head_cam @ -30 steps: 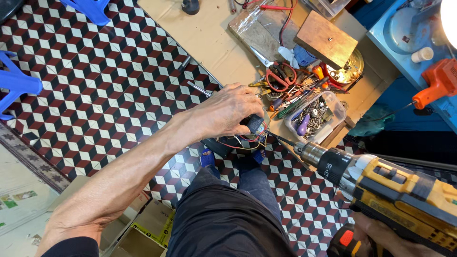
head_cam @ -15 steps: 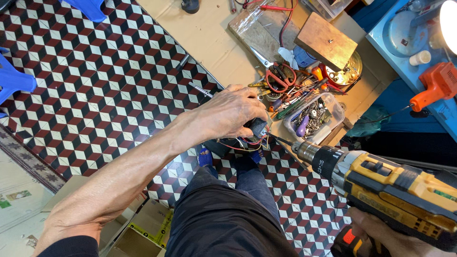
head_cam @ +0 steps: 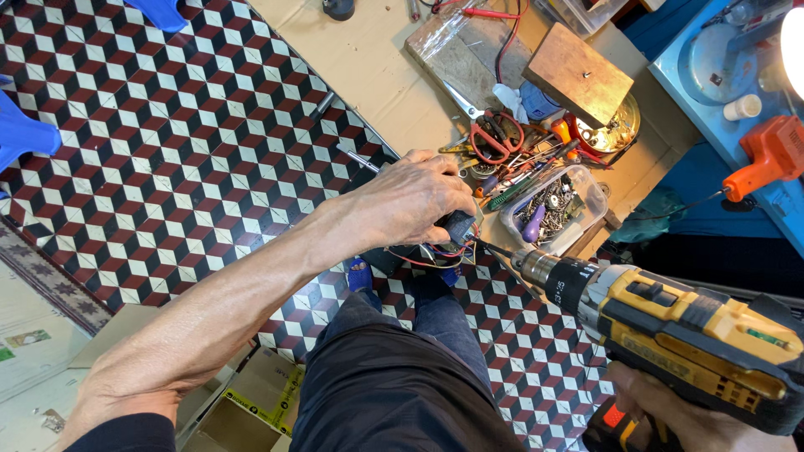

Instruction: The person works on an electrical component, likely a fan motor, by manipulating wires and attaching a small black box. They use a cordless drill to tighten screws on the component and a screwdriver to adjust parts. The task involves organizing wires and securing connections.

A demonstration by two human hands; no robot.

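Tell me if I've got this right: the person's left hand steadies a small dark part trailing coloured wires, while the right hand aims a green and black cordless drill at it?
Not quite: the head view shows the cordless drill is yellow and black, not green. The rest holds: the left hand steadies the small dark part trailing coloured wires, and the right hand aims the drill at it.

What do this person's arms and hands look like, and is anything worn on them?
Both hands are bare: no gloves, rings or watch show. The left hand leads to a long bare forearm, with a dark sleeve edge near the frame's bottom corner. Only part of the right hand shows, bare too.
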